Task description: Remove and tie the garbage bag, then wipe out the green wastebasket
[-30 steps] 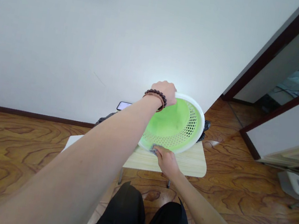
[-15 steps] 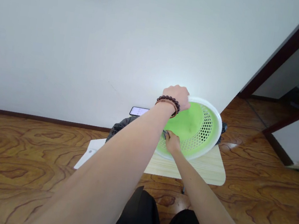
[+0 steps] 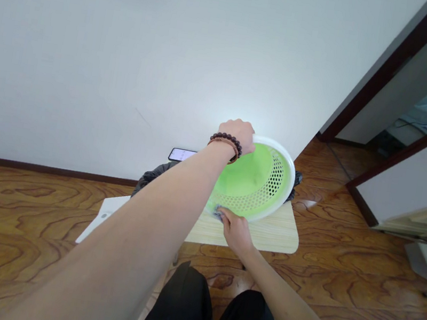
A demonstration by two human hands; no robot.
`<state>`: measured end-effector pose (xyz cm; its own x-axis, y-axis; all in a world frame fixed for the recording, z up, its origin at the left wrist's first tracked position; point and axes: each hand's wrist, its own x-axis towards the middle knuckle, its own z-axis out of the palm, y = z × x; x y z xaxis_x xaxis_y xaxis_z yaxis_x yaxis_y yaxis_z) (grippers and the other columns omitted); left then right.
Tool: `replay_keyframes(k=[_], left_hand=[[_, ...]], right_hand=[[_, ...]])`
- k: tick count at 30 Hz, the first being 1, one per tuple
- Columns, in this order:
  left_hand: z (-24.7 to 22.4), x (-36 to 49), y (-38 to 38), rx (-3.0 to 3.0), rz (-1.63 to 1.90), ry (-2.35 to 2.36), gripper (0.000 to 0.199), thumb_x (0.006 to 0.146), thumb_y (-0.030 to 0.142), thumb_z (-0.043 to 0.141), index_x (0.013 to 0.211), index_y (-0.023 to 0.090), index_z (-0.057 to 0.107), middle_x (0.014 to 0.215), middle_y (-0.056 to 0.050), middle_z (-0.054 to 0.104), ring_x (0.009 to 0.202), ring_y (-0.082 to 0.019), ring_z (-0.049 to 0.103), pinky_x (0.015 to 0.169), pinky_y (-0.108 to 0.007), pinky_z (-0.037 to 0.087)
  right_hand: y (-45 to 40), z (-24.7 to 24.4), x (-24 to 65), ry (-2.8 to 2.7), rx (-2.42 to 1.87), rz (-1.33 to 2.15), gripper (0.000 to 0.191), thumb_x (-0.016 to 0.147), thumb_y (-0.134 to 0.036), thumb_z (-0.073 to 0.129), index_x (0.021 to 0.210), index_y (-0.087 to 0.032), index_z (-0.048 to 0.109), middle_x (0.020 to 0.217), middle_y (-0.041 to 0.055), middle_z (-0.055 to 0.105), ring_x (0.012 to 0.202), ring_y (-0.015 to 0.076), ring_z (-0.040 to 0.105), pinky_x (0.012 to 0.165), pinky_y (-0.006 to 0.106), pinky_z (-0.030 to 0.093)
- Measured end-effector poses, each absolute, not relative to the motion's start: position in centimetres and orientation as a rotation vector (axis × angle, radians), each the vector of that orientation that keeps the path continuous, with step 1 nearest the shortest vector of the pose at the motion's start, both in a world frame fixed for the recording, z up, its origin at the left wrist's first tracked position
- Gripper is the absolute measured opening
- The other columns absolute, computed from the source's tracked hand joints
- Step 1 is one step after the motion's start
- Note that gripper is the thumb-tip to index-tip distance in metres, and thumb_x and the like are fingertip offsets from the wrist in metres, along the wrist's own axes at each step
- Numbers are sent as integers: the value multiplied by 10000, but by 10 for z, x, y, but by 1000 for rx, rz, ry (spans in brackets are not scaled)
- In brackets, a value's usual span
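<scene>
A green plastic colander with a white rim and rows of holes sits on a small pale wooden table. My left hand, with a beaded bracelet at the wrist, is closed on the colander's far rim. Between the fingers of my right hand is a small crumpled greyish cloth, pressed against the near left rim. My left forearm hides part of the colander's left side and the tabletop.
A phone with a lit screen lies by the wall. Black plastic shows left of my forearm, next to a white flat piece. A doorway stands at the right.
My right hand has moved the cloth from inside the colander toward me, up to the near rim. My left hand keeps its hold. The view has shifted to the right.
</scene>
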<state>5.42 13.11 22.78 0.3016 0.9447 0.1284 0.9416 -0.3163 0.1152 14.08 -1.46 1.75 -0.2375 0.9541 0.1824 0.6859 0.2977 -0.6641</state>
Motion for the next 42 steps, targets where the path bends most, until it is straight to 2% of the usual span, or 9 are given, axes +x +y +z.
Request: replay_keyframes(k=[6,13,21,27,30,32,36,40,42], left_hand=[[225,54,131,2526,278,1827,398,703,342,556,1081,308,675,991,-66,656,931,-236,597,788,-342,476],[223,55,129,2517,254,1820,418,712,348,557,1112,293,662,995,-69,655,944,-233,596,804,-346,479],[226,48,129,2520,245,1826,412,713,324,561,1112,334,666,962,-63,665,896,-244,615,748,-360,489],[226,48,130,2478,263,1809,437,751,494,520,1130,325,657,994,-79,683,894,-252,621,740,-360,486],[221,36,125,2456,336,1793,496,751,604,467,1087,304,674,961,-64,698,863,-230,632,721,-325,485],[216,22,121,2402,417,1828,523,757,628,436,1057,278,681,945,-58,704,858,-219,634,730,-305,479],[209,-3,119,2258,504,1908,498,794,565,410,1066,235,665,929,-65,707,845,-202,634,726,-277,472],[223,5,125,2250,307,2018,484,718,390,541,1154,196,623,1014,-125,685,876,-234,635,706,-296,478],[234,18,127,2331,311,2011,529,707,351,545,1222,236,574,1092,-122,659,903,-243,630,710,-314,481]], right_hand=[[24,22,153,-1981,-1538,556,335,913,-194,393,1154,-201,626,1065,57,692,962,194,644,879,289,463],[85,-5,121,-1821,-1782,585,374,909,-177,365,1197,-147,601,1064,117,684,969,221,634,892,331,453],[40,1,124,-2003,-1650,610,359,928,-201,359,1206,-215,585,1106,49,676,1003,192,626,928,305,436],[-2,18,148,-2142,-1469,548,349,907,-260,422,1226,-180,539,1189,61,626,1090,183,568,964,292,409],[-13,20,155,-2268,-1445,352,564,803,-324,596,1305,-114,450,1237,127,572,1133,235,516,985,342,392],[-15,18,160,-2320,-1473,166,607,780,-266,627,1325,-93,424,1268,148,539,1183,256,464,1021,374,346],[-11,17,177,-2417,-1456,-84,384,847,-93,482,1229,-110,512,1225,129,569,1228,237,416,1038,372,298],[-9,27,189,-2502,-1439,-182,279,885,-88,420,1110,-138,577,1100,122,622,1085,236,505,950,373,355],[-11,31,188,-2518,-1458,-213,253,882,-94,430,1072,-143,589,1051,120,632,1020,239,526,901,373,376]])
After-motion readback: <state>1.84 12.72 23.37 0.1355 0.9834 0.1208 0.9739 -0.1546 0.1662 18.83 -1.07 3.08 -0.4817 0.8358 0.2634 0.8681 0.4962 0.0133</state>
